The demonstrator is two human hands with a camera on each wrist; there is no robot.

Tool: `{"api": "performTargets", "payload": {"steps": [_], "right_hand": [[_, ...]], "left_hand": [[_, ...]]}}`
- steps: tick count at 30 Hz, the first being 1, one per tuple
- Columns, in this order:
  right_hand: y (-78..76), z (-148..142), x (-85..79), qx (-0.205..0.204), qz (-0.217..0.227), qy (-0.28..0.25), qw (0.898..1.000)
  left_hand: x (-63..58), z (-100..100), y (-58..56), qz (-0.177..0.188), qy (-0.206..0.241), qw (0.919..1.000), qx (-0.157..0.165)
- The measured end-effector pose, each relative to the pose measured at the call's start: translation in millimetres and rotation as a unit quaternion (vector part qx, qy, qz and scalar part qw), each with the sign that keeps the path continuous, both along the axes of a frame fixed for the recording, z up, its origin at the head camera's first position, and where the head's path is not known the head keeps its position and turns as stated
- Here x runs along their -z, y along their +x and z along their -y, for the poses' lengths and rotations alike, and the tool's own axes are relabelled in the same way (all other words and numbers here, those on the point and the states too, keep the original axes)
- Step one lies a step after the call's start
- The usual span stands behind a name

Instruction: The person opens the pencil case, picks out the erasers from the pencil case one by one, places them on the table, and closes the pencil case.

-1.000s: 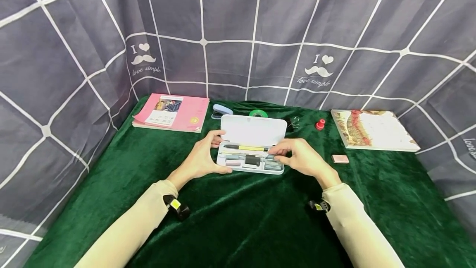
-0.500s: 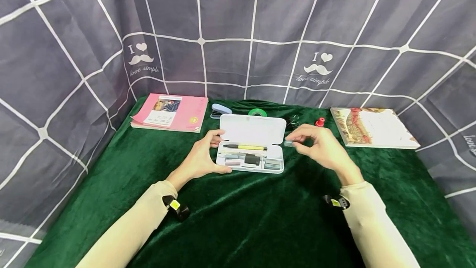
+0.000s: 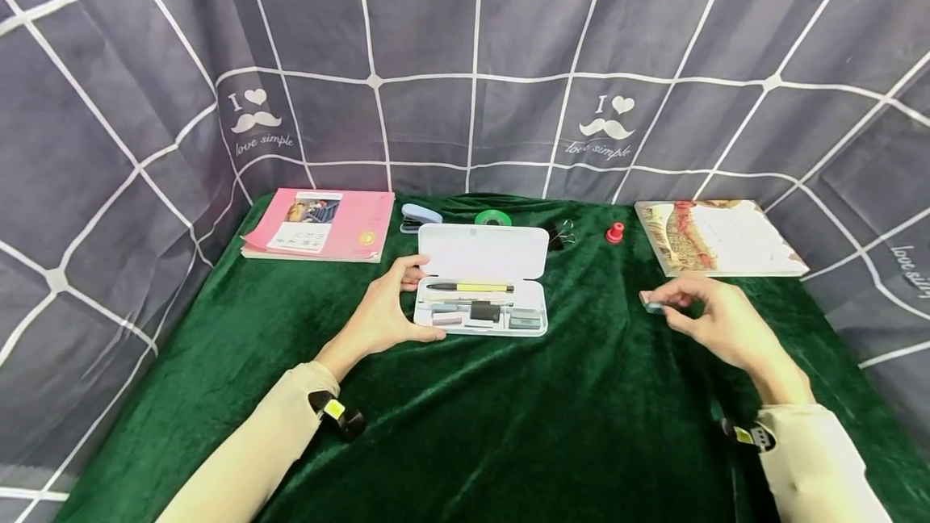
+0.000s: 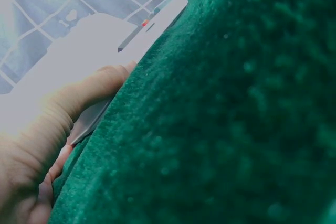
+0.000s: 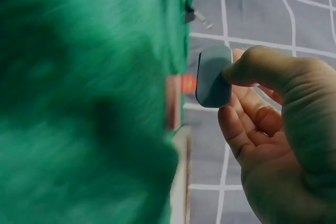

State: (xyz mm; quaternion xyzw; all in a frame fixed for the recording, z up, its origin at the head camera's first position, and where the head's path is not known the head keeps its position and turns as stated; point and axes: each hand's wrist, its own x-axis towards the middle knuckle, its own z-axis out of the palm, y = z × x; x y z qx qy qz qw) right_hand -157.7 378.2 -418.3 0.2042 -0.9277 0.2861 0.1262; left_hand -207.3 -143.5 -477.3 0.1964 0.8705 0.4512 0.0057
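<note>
My left hand (image 3: 374, 309) grips the left end of a white pencil case (image 3: 483, 253), thumb at the front edge and fingers by the hinge. Its lid stands raised. Inside are a yellow-and-black pen (image 3: 472, 287), a slimmer pen, a black block (image 3: 485, 311) and small pink and grey pieces. To the right, my right hand (image 3: 726, 321) pinches a flat blue-grey eraser (image 5: 214, 77) with rounded corners between thumb and fingers. A pink eraser (image 5: 172, 102) lies on the green cloth close by; the blue-grey one overlaps it in the head view.
A pink book stack (image 3: 356, 224), a blue stapler (image 3: 420, 216), green tape (image 3: 494, 218) and black binder clips (image 3: 559, 234) line the back. Farther right are a red conical piece (image 3: 614, 232) and a thick illustrated book (image 3: 719, 240). A grey curtain (image 3: 436, 39) hangs behind.
My right hand has lifted the blue-grey eraser out of the pencil case and carried it right, over to the pink eraser. My left hand has kept its grip on the case.
</note>
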Motion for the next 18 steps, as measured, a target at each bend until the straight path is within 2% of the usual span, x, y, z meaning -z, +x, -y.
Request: {"api": "performTargets", "payload": {"steps": [3,6,13,18], "right_hand": [[5.5,-7.9,9.4,0.014,0.005,0.009,1.000],[7.6,-11.5,15.4,0.011,0.007,0.027,1.000],[9.7,-17.0,16.5,-0.011,0.046,0.058,0.997],[9.7,-14.2,16.6,-0.016,0.049,0.059,0.997]], "left_hand": [[0.4,-0.9,0.9,0.002,-0.001,1.0000,-0.002],[0.7,-1.1,0.7,0.000,-0.003,1.0000,0.001],[3.0,-4.1,-1.6,-0.015,0.001,0.9998,0.011],[2.2,-0.8,-0.6,-0.012,-0.005,0.9999,0.006]]}}
